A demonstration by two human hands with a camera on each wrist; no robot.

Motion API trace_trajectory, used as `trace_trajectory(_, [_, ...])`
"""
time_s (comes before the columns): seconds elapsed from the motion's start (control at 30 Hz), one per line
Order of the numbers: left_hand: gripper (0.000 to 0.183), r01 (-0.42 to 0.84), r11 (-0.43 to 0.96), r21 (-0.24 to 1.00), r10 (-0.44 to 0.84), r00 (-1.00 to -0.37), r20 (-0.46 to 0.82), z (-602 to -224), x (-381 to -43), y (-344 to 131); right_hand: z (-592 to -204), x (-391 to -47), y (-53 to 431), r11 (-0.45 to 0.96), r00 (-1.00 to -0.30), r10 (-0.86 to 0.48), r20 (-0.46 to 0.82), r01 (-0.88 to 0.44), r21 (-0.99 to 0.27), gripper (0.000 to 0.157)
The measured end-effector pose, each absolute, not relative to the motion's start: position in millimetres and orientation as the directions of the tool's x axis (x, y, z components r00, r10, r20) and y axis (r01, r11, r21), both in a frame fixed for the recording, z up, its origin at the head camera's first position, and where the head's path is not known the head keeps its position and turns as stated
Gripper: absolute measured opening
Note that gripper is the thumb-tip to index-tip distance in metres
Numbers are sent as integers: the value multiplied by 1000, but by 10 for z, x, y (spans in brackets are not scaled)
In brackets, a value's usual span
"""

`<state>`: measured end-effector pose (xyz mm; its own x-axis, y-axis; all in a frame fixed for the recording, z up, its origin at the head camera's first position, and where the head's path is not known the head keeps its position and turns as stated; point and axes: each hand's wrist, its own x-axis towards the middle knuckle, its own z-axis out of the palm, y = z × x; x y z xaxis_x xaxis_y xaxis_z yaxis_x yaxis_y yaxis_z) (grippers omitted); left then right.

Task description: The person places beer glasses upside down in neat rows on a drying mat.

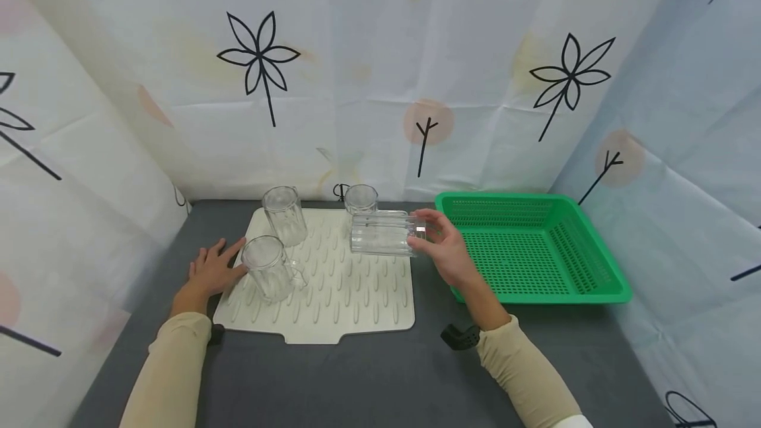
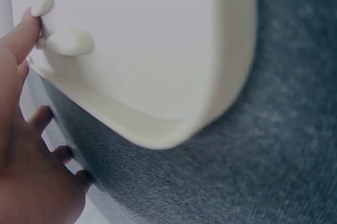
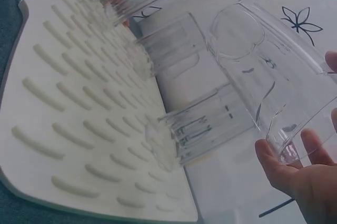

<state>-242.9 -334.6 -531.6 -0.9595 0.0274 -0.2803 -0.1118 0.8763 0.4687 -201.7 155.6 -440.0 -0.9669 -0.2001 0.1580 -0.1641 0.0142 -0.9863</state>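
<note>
My right hand (image 1: pixel 447 248) holds a clear glass mug (image 1: pixel 380 234) tilted onto its side, above the right back part of a cream ribbed drying mat (image 1: pixel 333 309). In the right wrist view, fingers wrap around one end of this glass mug (image 3: pixel 287 71). Three more clear glass mugs stand on the mat: a back-left mug (image 1: pixel 287 218), a front-left mug (image 1: pixel 267 273) with its handle to the right, and a back mug (image 1: pixel 360 199) partly hidden behind the held one. My left hand (image 1: pixel 213 273) rests at the mat's left edge, fingers spread, thumb touching the mat.
A green plastic basket (image 1: pixel 621 290) with perforated walls stands right of the mat. The dark grey tabletop (image 1: pixel 368 382) lies under everything. White patterned fabric (image 1: pixel 357 84) hangs behind and along both sides.
</note>
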Motion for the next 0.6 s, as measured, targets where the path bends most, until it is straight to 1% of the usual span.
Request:
trace_trajectory(0.17, [74, -82, 893, 442, 30, -970, -242, -5358, -2511, -3407, -4420, -1999, 1492, 6, -957, -237, 168, -175, -985, 57])
trace_trajectory(0.3, [75, -88, 895, 438, 1, -980, -200, -5306, -2553, -3434, -4449, -1991, 1449, 12, -959, -228, 169, -176, -984, 58])
trace_trajectory(0.43, [77, -111, 857, 503, -38, -987, -153, -5122, -2531, -3424, -4485, -1995, 1396, 17, -963, -219, 160, -167, -986, 58])
trace_trajectory(0.6, [77, -87, 824, 561, -67, -996, -56, -4798, -2473, -3386, -4510, -1975, 1327, 23, -963, -222, 150, -159, -987, 58])
